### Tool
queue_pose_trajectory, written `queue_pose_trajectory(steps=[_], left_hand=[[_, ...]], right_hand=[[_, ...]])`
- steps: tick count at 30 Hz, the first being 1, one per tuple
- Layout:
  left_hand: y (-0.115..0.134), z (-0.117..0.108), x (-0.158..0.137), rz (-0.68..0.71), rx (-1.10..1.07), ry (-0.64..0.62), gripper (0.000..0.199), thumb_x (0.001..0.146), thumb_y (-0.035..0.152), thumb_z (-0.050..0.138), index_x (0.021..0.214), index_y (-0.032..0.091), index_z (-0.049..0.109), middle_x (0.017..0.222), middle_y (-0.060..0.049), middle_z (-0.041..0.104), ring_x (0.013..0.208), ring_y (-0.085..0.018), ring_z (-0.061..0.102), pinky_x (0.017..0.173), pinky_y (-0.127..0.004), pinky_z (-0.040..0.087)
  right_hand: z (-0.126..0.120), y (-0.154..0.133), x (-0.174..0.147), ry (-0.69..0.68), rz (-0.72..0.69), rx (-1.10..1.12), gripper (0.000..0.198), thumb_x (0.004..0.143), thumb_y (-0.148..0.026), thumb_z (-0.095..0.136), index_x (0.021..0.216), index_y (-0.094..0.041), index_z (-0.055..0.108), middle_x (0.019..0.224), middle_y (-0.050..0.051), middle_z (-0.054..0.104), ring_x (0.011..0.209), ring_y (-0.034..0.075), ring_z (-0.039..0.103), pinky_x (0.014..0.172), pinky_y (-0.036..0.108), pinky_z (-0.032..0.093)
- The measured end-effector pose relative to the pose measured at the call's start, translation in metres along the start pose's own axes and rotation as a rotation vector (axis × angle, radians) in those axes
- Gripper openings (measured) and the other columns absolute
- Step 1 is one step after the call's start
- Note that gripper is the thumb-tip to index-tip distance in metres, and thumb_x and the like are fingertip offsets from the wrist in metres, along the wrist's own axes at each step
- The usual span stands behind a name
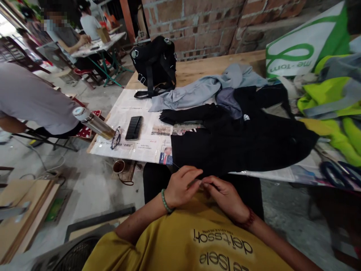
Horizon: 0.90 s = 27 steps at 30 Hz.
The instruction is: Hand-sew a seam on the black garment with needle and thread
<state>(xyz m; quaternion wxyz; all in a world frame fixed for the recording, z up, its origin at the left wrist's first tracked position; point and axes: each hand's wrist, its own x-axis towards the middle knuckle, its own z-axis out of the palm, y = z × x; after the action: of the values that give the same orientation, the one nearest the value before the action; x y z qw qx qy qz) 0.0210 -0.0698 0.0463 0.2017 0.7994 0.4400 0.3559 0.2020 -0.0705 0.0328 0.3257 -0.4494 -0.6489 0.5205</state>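
My left hand [183, 186], with a green bead bracelet at the wrist, is close in front of my shirt, its fingers bent inward. Its fingertips meet those of my right hand [227, 197], which is closed in a pinch. Anything between the fingertips is too small to make out. A thin thread-like line shows just above my left knuckles. Right beyond both hands, a black garment [225, 146] lies spread over the table's near edge, one sleeve stretched to the left.
On the newspaper-covered table [121, 109] lie a phone [133, 127], glasses [116, 138], grey cloth [194, 92] and scissors [338, 173]. A flask [93, 122] leans at the left edge. A black backpack [155, 64], a white-green bag [299, 49] and yellow-green clothing [329, 98] stand behind. People sit leftward.
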Motion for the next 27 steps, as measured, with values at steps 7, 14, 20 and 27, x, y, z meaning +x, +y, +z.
queue_pose_trajectory(steps=[7, 14, 20, 27], left_hand=[[0.002, 0.014, 0.004, -0.305, -0.576, -0.338, 0.038, 0.083, 0.034, 0.057, 0.116, 0.016, 0.057, 0.095, -0.007, 0.066, 0.074, -0.012, 0.061, 0.062, -0.022, 0.049], [-0.007, 0.005, -0.002, -0.516, -0.683, -0.266, 0.023, 0.08, 0.034, 0.06, 0.078, 0.013, 0.068, 0.064, -0.001, 0.06, 0.057, -0.007, 0.051, 0.055, -0.018, 0.04], [-0.013, -0.002, 0.001, -0.692, -0.701, -0.115, 0.028, 0.08, 0.039, 0.058, 0.076, 0.012, 0.064, 0.052, 0.004, 0.047, 0.043, -0.003, 0.038, 0.042, -0.015, 0.031], [0.005, 0.008, 0.033, -0.379, -0.633, 0.071, 0.035, 0.077, 0.024, 0.061, 0.111, 0.019, 0.058, 0.125, -0.011, 0.047, 0.065, -0.004, 0.054, 0.048, -0.015, 0.041]], right_hand=[[-0.024, -0.018, 0.001, 0.236, 0.021, 0.547, 0.008, 0.081, -0.032, 0.059, 0.085, -0.025, 0.06, 0.076, -0.002, 0.064, 0.048, 0.008, 0.055, 0.045, 0.024, 0.046], [-0.103, -0.022, 0.007, 0.63, -0.023, 0.775, 0.008, 0.077, -0.022, 0.062, 0.081, -0.028, 0.065, 0.065, -0.003, 0.055, 0.046, 0.008, 0.043, 0.038, 0.025, 0.034], [-0.11, -0.026, 0.0, 0.683, -0.025, 0.772, 0.009, 0.078, -0.022, 0.06, 0.079, -0.029, 0.066, 0.063, -0.003, 0.056, 0.046, 0.009, 0.04, 0.037, 0.027, 0.033], [-0.072, -0.039, -0.001, 0.428, -0.04, 0.68, 0.009, 0.075, -0.028, 0.064, 0.084, -0.026, 0.064, 0.066, -0.003, 0.058, 0.045, 0.009, 0.053, 0.038, 0.022, 0.04]])
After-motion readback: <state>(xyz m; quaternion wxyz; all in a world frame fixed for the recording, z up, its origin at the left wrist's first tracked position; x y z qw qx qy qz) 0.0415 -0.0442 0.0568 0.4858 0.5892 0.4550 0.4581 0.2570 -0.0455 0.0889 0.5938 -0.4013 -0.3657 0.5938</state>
